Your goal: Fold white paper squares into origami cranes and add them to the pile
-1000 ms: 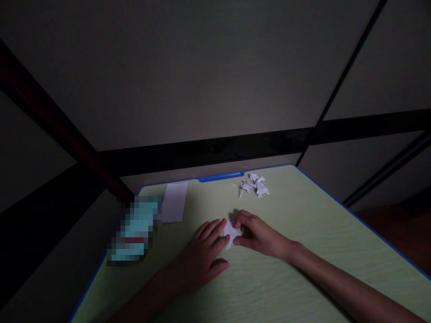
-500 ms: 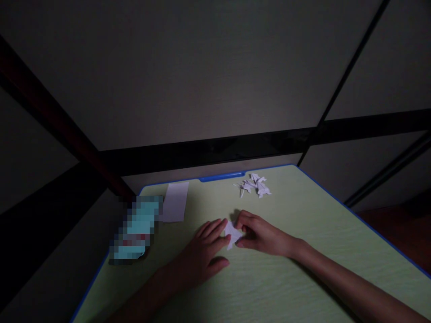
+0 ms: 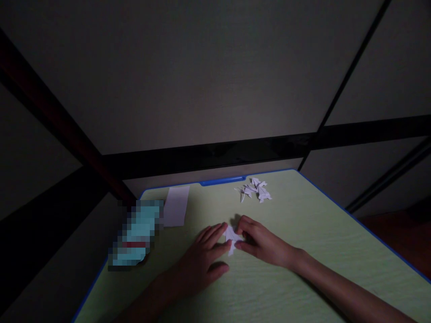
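A small piece of folded white paper point(image 3: 231, 233) lies on the pale green tabletop between my hands. My left hand point(image 3: 205, 253) rests flat at its left side, fingers stretched out, with the index fingertip on the paper and the thumb held apart. From the right, my right hand point(image 3: 257, 237) pinches the paper's edge between thumb and curled index finger. Its other fingers are folded in and partly hidden. Farther back sits a cluster of small folded paper figures point(image 3: 262, 192), overlapping one another.
A plain white paper sheet point(image 3: 177, 206) lies at the back left. Beside it, a pixelated turquoise object point(image 3: 141, 233) lies along the table's left edge. The blue-rimmed table point(image 3: 303, 215) stands against dark panels, with a blue strip point(image 3: 222, 181) set in its far edge.
The whole view has shifted slightly, so the table appears a little lower. My right thumb has moved slightly farther onto the folded paper; my left hand keeps nearly the same pose.
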Motion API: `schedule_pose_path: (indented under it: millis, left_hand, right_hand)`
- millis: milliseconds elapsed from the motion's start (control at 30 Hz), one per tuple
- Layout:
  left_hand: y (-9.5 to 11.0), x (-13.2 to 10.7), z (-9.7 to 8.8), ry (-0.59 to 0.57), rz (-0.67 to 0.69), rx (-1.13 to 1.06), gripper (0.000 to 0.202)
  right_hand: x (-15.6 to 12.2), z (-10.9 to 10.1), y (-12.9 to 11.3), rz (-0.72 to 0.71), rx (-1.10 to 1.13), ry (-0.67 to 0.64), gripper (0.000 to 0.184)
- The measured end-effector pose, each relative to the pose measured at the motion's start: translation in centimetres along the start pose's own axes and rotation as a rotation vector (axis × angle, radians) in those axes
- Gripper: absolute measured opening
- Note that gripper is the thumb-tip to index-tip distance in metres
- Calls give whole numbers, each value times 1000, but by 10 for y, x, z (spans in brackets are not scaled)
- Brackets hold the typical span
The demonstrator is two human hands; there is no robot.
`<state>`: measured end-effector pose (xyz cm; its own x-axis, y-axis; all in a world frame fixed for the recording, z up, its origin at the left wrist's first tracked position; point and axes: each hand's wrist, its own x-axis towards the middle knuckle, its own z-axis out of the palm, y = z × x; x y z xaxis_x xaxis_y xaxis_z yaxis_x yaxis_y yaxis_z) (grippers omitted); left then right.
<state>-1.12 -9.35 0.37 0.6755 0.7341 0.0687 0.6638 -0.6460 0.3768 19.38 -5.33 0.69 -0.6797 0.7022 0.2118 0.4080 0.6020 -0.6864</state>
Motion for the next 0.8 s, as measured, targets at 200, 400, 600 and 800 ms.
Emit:
schedule_pose_path:
  millis: [200, 400, 600, 800]
  left_hand:
    - [0, -1, 2, 25, 8, 4, 45]
    - [2, 0, 0, 36, 16, 5, 45]
    - [2, -1, 0, 34, 22, 29, 44]
    - [3, -2, -1, 29, 12, 35, 44]
  right_hand:
    - [-1, 1, 0, 16, -8, 1, 12]
    - [-1, 1, 2, -5, -1, 5, 12]
    - [0, -1, -3, 26, -16, -3, 11]
    - [-1, -4, -10, -18, -25, -45, 26]
